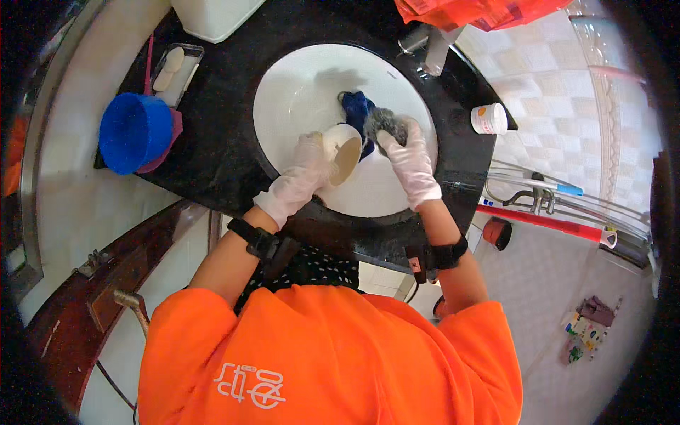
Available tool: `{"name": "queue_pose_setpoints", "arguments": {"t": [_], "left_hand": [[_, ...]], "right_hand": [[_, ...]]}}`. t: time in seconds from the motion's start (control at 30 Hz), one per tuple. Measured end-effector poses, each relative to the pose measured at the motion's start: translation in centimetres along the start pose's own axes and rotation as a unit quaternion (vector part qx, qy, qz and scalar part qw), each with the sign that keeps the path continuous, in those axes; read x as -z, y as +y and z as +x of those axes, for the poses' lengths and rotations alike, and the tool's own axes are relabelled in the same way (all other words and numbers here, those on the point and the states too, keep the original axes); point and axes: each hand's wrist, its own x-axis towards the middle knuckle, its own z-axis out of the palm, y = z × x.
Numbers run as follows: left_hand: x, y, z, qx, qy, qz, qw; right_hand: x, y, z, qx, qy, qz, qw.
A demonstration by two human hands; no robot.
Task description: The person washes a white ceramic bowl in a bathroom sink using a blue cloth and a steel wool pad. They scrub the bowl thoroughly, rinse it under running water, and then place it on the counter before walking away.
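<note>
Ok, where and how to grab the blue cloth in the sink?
Best guess: pinch the blue cloth at its far end, from the left. That end lies exposed; the scrubber and right hand crowd its right side, the cup its near left.

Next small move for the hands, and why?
Probably bring the grey scrubber left onto the white round container: the right hand grips the scrubber close beside it, while the left hand holds the container over the basin, tan face turned rightward.
</note>
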Motion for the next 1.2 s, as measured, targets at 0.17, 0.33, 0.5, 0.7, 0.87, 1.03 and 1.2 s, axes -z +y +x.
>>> {"name": "queue_pose_setpoints", "arguments": {"t": [0.17,0.33,0.5,0.7,0.87,1.03,1.2], "left_hand": [[-0.9,-1.5,1.0,0.048,-0.049,-0.116,0.991],[-0.8,-1.0,-0.3,0.006,0.021,0.015,1.0],[-4.4,-6.7,2.7,0.043,-0.01,-0.212,0.976],[0.9,0.9,-1.0,-0.006,-0.021,0.004,1.0],[1.4,0.7,-0.4,0.089,-0.098,-0.128,0.983],[0.7,1.0,-0.8,0.036,-0.072,-0.019,0.997],[-1.1,-2.1,-0.2,-0.033,-0.029,-0.104,0.994]], "right_hand": [[-3.8,-0.3,0.1,-0.05,-0.063,-0.027,0.996],[-3.8,-2.2,-1.2,0.012,-0.045,-0.112,0.993],[-4.3,0.2,0.1,-0.04,-0.076,-0.047,0.995],[-3.1,2.4,0.8,-0.13,-0.047,-0.015,0.99],[-4.3,-0.2,-1.5,0.022,-0.013,0.021,0.999],[-0.1,-0.4,0.9,-0.172,-0.021,0.107,0.979],[-2.2,-0.1,-0.2,0.002,-0.062,-0.127,0.99]]}}
